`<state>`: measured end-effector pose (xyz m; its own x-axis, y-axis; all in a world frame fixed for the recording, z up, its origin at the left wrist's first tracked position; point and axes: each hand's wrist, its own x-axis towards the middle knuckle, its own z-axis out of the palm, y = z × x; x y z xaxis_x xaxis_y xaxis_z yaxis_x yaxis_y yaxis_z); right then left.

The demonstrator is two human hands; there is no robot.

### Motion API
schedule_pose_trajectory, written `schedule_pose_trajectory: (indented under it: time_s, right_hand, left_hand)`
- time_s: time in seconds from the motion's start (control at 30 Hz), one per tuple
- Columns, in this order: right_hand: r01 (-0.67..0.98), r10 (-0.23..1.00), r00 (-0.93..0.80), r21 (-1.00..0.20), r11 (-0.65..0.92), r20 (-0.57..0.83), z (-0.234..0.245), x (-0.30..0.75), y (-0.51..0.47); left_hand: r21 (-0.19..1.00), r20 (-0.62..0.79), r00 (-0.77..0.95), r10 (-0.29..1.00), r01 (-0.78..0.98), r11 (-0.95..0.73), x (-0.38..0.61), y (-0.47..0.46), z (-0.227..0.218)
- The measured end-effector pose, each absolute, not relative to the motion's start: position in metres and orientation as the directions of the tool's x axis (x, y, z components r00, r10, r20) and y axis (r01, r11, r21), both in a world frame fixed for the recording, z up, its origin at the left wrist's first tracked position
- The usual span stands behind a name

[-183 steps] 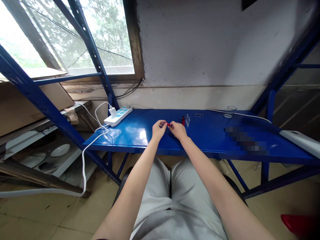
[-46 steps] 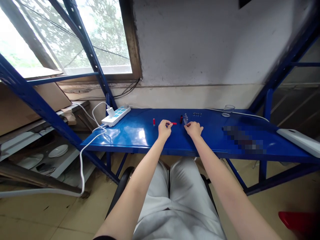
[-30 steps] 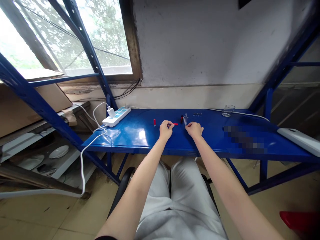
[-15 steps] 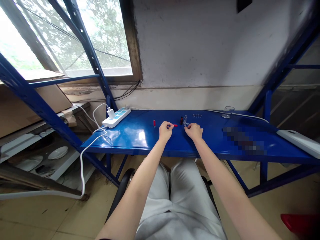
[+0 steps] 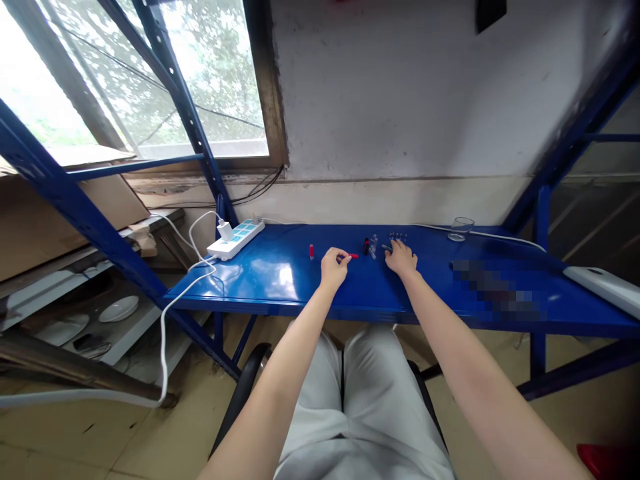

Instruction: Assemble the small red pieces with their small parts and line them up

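My left hand (image 5: 334, 268) is above the blue table, its thumb and forefinger pinched on a slim red stick-like piece (image 5: 354, 256) that points right. My right hand (image 5: 401, 258) is lower over the tabletop, fingers bent, with a small clear tube-like piece (image 5: 387, 247) poking out left of its fingertips. Between the hands are a short black-and-red piece (image 5: 366, 245) and a few clear plastic pieces (image 5: 373, 248). Just beyond my right fingers is a row of several tiny pieces (image 5: 399, 235), too small to name. A red-topped little tube (image 5: 311, 252) stands upright to the left.
A white power strip (image 5: 236, 240) with a plugged-in cable lies at the table's left end. Towards the back right stands a clear glass cup (image 5: 461, 229). A blurred-out dark object (image 5: 495, 288) and a white device (image 5: 603, 293) lie on the right. Blue posts (image 5: 542, 217) flank the table.
My right hand has moved right and slightly away, leaving the clear pieces beside the black-and-red one. My left hand still pinches the red piece in nearly the same spot. The camera view has shifted slightly.
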<state>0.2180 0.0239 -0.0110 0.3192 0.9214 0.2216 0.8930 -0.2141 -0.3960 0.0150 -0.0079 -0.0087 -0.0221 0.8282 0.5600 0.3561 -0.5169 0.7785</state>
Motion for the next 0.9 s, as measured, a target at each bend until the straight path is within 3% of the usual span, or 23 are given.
schedule_pose_trajectory:
  time_s: [0.1,0.43,0.9]
  right_hand:
    - [0.912,0.953,0.263,-0.361,-0.194,0.152,-0.016,0.225,0.035]
    - [0.943,0.945,0.205,-0.310,-0.122,0.254,-0.016,0.227,0.047]
    - [0.934,0.919,0.236,-0.335,-0.125,0.315,-0.009,0.225,0.042]
  left_hand:
    - [0.778,0.562,-0.021,0.827,0.353,-0.520,0.015,-0.008,-0.009]
    - [0.785,0.547,-0.015,0.837,0.357,-0.507,0.014,-0.009,-0.009]
    - [0.787,0.551,-0.031,0.834,0.352,-0.506,0.014,-0.006,-0.012]
